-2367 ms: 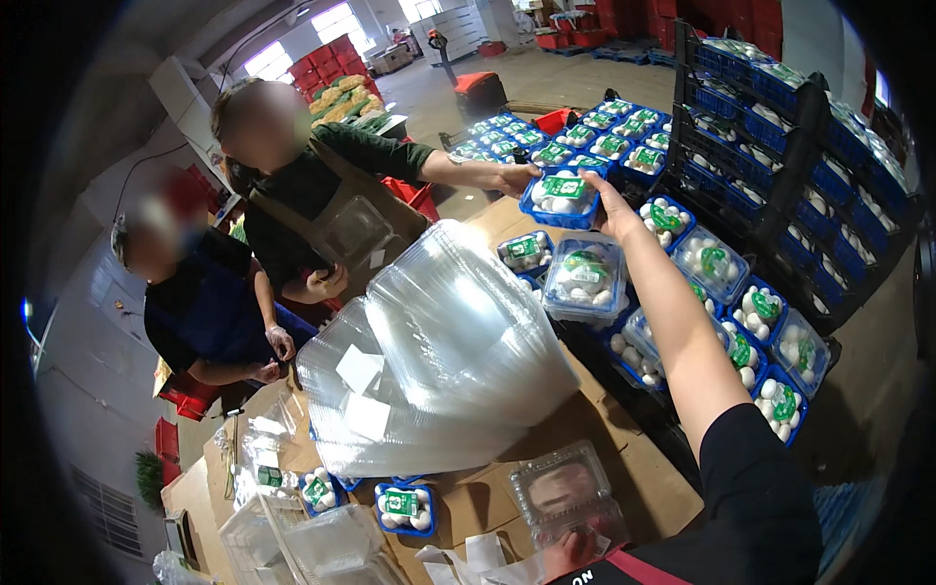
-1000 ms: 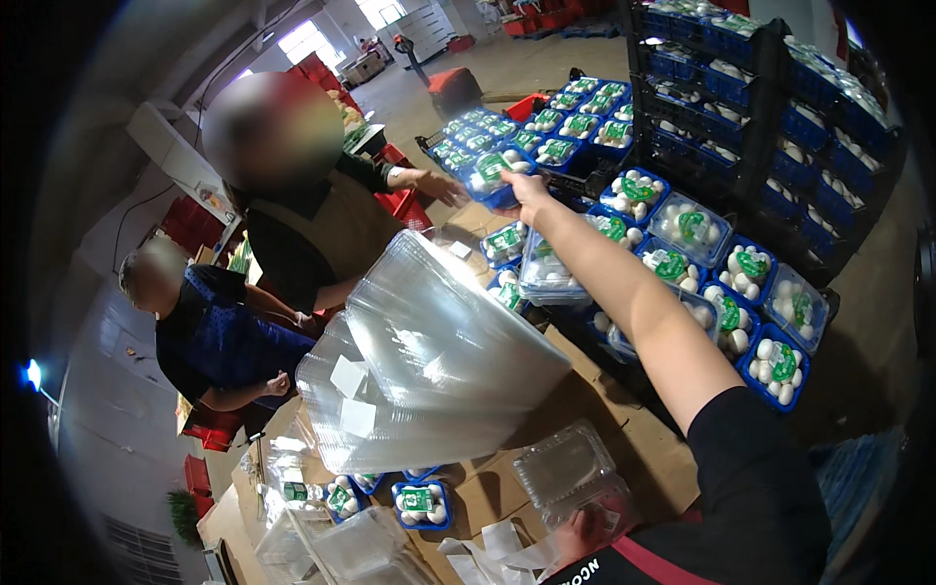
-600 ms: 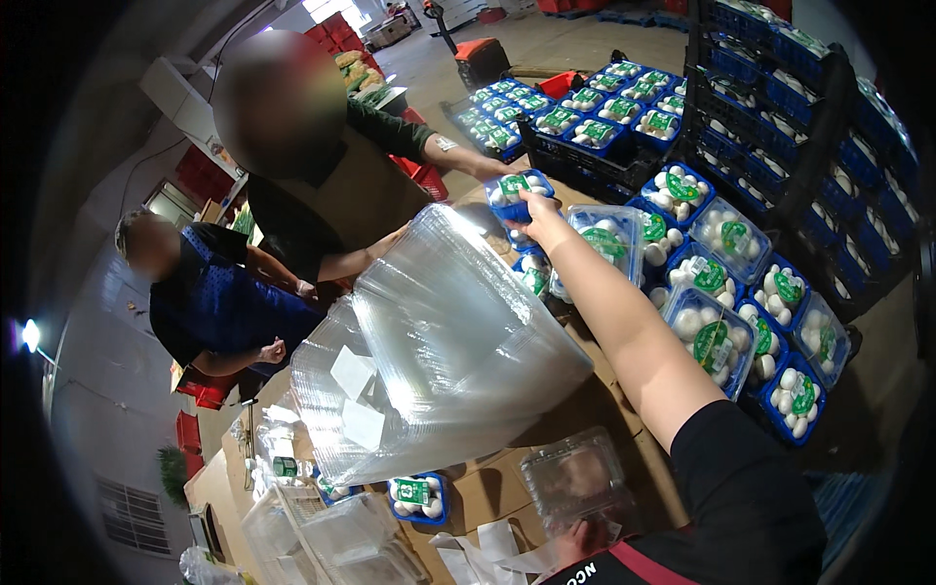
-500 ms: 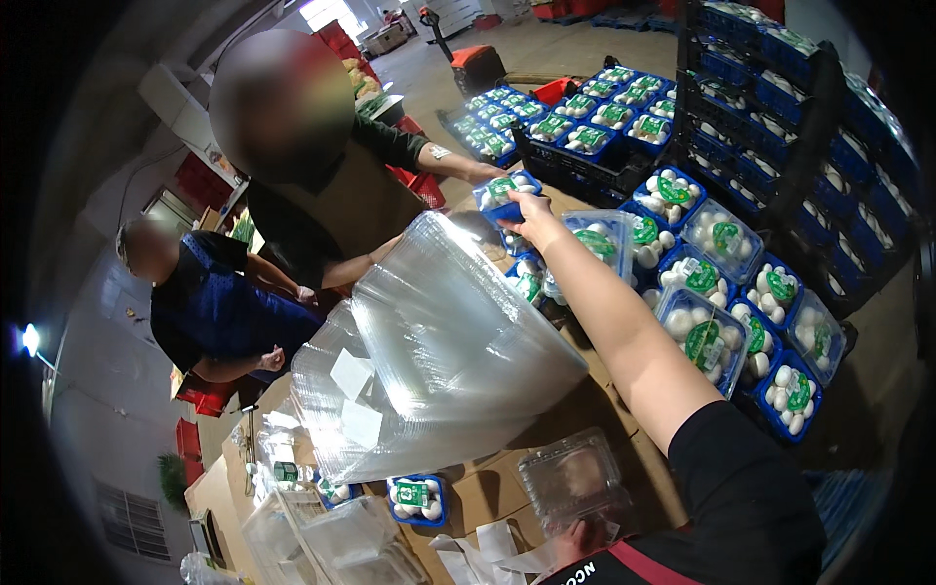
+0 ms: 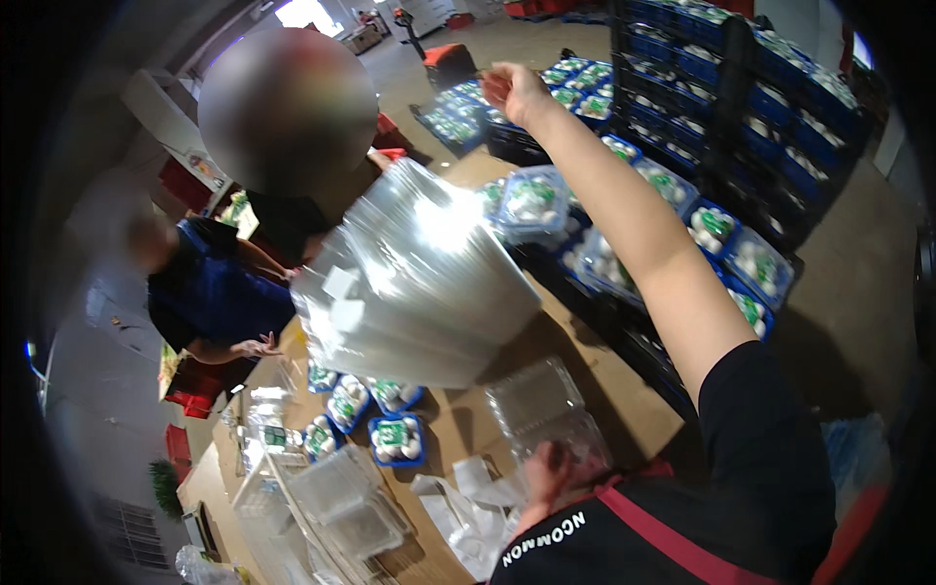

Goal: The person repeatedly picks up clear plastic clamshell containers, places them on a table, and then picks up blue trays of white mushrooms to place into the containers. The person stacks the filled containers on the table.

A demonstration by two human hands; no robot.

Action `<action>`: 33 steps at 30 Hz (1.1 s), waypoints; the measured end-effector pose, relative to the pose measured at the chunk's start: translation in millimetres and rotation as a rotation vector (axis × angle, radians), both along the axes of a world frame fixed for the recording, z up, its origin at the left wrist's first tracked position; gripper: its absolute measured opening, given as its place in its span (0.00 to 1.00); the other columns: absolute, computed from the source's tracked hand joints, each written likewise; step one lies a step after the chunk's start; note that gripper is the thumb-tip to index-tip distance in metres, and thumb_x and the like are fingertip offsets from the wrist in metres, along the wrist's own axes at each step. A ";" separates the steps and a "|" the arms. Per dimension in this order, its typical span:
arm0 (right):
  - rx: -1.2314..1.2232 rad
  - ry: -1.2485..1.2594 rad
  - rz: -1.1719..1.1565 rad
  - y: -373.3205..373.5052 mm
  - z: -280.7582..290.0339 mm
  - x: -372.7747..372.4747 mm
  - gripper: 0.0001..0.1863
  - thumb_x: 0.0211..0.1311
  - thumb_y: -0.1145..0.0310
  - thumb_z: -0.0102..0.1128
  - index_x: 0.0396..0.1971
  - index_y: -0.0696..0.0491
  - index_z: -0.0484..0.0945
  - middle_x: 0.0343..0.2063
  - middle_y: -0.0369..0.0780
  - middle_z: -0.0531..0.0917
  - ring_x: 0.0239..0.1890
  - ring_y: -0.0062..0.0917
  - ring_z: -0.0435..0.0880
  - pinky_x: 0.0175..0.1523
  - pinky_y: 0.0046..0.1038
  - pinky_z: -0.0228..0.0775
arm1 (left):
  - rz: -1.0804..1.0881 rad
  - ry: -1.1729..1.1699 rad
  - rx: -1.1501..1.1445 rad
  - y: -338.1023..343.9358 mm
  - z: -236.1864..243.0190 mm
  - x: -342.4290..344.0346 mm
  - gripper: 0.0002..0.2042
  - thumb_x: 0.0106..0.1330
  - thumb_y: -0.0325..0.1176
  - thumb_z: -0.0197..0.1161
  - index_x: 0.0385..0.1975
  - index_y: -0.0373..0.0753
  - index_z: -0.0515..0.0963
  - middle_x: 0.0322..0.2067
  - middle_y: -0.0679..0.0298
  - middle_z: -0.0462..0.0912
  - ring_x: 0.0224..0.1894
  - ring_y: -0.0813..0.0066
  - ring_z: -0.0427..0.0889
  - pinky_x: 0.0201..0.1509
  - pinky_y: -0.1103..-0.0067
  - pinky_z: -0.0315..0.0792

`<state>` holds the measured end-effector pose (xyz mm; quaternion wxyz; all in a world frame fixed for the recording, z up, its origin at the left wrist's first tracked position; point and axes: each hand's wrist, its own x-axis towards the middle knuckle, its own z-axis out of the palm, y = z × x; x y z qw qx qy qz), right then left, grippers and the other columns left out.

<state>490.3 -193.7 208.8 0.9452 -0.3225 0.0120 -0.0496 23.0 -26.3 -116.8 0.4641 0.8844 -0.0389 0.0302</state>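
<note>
My right hand [image 5: 517, 95] is stretched far forward above the stacked mushroom crates. Its fingers are loosely bent, and nothing shows in them. Close to my body, my left hand [image 5: 552, 472] grips the near part of an opened clear plastic clamshell [image 5: 538, 398] on the cardboard-covered table. In front of me leans a big nested stack of clear plastic trays [image 5: 429, 283], with two white paper pieces on it. Beside its near edge sit several blue punnets of white mushrooms [image 5: 396, 439] with green labels.
Filled mushroom punnets [image 5: 712, 226] line the right side under my forearm. Tall stacked crates [image 5: 731, 107] stand behind them. Two co-workers stand across the table, one in a blue apron [image 5: 229, 278]. More clear containers [image 5: 351, 497] and white paper strips [image 5: 468, 517] lie nearby.
My right hand has let go of the mushroom punnet it held near the co-worker's hand and has moved higher. The clear stack has shifted away, uncovering punnets. My view has shifted.
</note>
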 end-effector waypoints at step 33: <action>-1.291 -0.039 0.273 18.0 -261.9 -423.2 0.10 0.45 0.67 0.63 0.26 0.58 0.79 0.24 0.42 0.82 0.27 0.22 0.79 0.34 0.23 0.70 | 0.298 0.175 -0.277 89.8 75.7 -91.4 0.09 0.62 0.30 0.54 0.23 0.33 0.68 0.24 0.63 0.75 0.19 0.83 0.66 0.21 0.84 0.62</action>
